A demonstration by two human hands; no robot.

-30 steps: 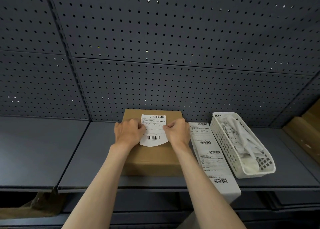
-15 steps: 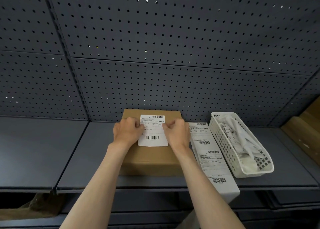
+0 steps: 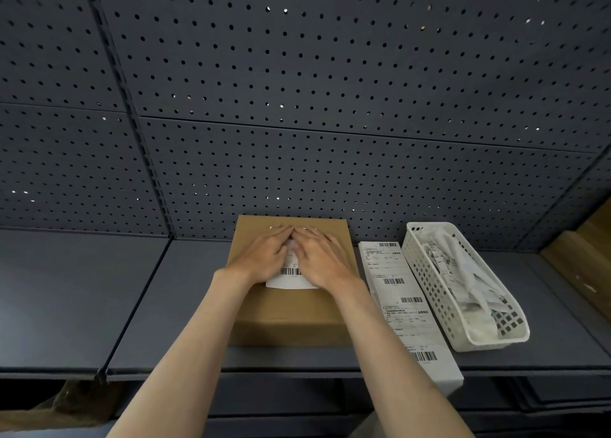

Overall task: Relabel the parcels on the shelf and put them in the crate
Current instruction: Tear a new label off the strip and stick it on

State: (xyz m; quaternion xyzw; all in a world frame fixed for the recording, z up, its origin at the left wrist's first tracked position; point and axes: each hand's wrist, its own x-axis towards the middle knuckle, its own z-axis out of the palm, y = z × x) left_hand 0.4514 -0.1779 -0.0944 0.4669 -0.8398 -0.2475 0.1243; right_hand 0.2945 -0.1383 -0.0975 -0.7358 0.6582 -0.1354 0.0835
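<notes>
A brown cardboard parcel (image 3: 291,315) lies flat on the grey shelf (image 3: 185,305), against the pegboard back. A white label (image 3: 291,277) with a barcode lies on the parcel's top. My left hand (image 3: 264,255) and my right hand (image 3: 319,257) lie side by side on the label with straight fingers, pressing it flat. They cover most of the label; only its near edge and barcode show. The fingertips reach close to the parcel's far edge.
A long strip of printed labels (image 3: 403,302) lies right of the parcel and hangs over the shelf's front edge. Beyond it stands a white plastic basket (image 3: 426,272) holding crumpled paper backing. A wooden piece (image 3: 582,252) sits far right. Something brown (image 3: 66,404) shows below the shelf.
My hands were pinching the label's two sides with curled fingers. Now both lie flat on top of it, fingers stretched toward the parcel's far edge.
</notes>
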